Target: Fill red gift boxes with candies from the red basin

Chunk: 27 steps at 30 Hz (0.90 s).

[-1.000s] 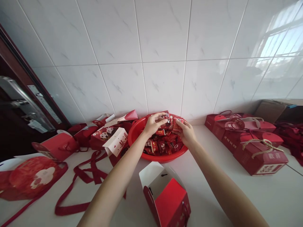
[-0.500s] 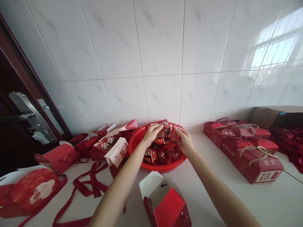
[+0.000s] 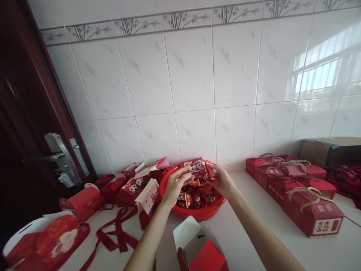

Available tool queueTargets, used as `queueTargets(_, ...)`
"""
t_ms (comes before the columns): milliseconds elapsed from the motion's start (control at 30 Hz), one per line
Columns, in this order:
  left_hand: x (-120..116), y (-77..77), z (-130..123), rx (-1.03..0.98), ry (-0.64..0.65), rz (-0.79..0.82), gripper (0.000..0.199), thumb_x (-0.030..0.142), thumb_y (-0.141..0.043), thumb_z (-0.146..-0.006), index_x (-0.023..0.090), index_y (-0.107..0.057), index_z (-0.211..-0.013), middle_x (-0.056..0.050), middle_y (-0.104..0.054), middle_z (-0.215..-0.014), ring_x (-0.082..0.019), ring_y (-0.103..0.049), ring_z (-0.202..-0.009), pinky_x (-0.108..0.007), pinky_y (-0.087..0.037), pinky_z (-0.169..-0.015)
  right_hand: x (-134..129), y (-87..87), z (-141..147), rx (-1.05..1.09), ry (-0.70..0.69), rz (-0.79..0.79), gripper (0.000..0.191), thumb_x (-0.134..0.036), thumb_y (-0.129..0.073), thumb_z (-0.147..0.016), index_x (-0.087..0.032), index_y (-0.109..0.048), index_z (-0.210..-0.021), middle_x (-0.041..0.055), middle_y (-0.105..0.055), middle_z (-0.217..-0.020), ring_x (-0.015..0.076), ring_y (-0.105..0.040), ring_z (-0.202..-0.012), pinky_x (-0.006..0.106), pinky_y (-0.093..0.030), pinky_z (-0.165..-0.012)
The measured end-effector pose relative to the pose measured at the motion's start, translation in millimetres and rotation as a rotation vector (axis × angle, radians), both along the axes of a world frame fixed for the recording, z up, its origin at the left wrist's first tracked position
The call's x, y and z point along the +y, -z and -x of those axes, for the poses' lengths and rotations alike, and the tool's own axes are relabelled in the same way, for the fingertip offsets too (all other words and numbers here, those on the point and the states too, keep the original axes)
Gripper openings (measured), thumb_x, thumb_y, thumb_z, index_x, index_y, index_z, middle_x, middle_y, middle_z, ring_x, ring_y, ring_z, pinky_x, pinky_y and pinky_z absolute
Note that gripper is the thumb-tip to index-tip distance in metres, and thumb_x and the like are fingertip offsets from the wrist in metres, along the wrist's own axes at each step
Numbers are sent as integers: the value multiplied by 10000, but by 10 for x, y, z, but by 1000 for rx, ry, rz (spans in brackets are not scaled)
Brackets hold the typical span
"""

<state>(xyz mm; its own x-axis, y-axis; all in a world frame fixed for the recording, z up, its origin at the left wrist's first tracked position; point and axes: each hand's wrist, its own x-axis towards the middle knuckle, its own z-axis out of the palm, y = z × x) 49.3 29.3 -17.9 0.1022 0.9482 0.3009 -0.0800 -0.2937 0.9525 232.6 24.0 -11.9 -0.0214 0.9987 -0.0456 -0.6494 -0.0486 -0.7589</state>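
Observation:
A red basin [image 3: 197, 215] full of small red packets [image 3: 199, 197] stands against the tiled wall. Over its left side my left hand [image 3: 176, 184] is closed, its fingertips at the packets; what lies between them is too small to name. My right hand [image 3: 221, 182] pinches a red packet [image 3: 212, 172] over the basin's right side. Behind the fingers, a red printed card or box [image 3: 194, 165] shows at the back rim. In front of the basin stands an open red box [image 3: 207, 258] with a white inside, cut off by the bottom edge.
Red boxes [image 3: 87, 201] and a dark red ribbon [image 3: 120, 235] lie to the left. Closed red boxes with cord handles [image 3: 313, 210] stand at the right, before a cardboard box [image 3: 318, 152]. A dark door [image 3: 34, 113] is at far left.
The view has tilted up, so the basin and boxes sit lower in the picture. Both hands stay over the basin, with the fingers slightly shifted around the packets.

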Motion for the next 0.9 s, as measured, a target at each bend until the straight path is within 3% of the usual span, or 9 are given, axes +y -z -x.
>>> queueTargets(200,-398,-208,59,87,-59,-192,313,465,-783,-713,205,-755,-886,-61,-754,-1009,-253,-701,-955,-356,-579,-867,-320,-172,59,-149,-72,-166,169,-313,-808,-692,-194,-732,-786,20,-744,-779,171,-672,-678,243,-543,-537)
queueTargets(333,-590,-337,107,171,-77,-270,327,414,-769,-749,209,-745,-1003,-65,-741,-1044,-206,-692,-829,-311,-587,-757,-556,-294,72,-240,-66,-234,296,-391,-841,-683,-201,-748,-891,34,-766,-854,191,-699,-721,235,-530,-545)
queueTargets(533,-795,-375,163,204,-16,-339,360,358,-746,-799,215,-715,-1128,-66,-718,-1133,-191,-688,-827,-295,-597,-755,-817,-415,48,-349,-119,-429,367,-432,-823,-739,-202,-716,-1005,59,-769,-951,231,-724,-834,312,-581,-730)
queueTargets(700,-934,-435,156,257,60,-390,394,363,-717,-843,225,-658,-1207,-71,-676,-1241,-184,-697,-883,-299,-606,-770,-965,-461,-32,-508,-88,-517,360,-450,-793,-787,-211,-680,-1032,63,-764,-955,227,-724,-833,335,-593,-730)
queueTargets(800,-974,-488,171,321,111,-421,468,385,-708,-857,235,-604,-1287,-75,-683,-1218,-208,-692,-974,-319,-596,-821,-1055,-528,-100,-593,-68,-551,356,-473,-775,-807,-206,-670,-1019,69,-761,-955,224,-722,-842,335,-595,-736)
queueTargets(900,-979,-528,229,477,187,-377,377,420,-639,-901,222,-640,-1222,-64,-720,-1115,-215,-687,-978,-331,-573,-842,-1112,-578,-185,-652,-42,-562,354,-486,-773,-806,-206,-669,-996,60,-753,-918,215,-716,-817,336,-596,-737)
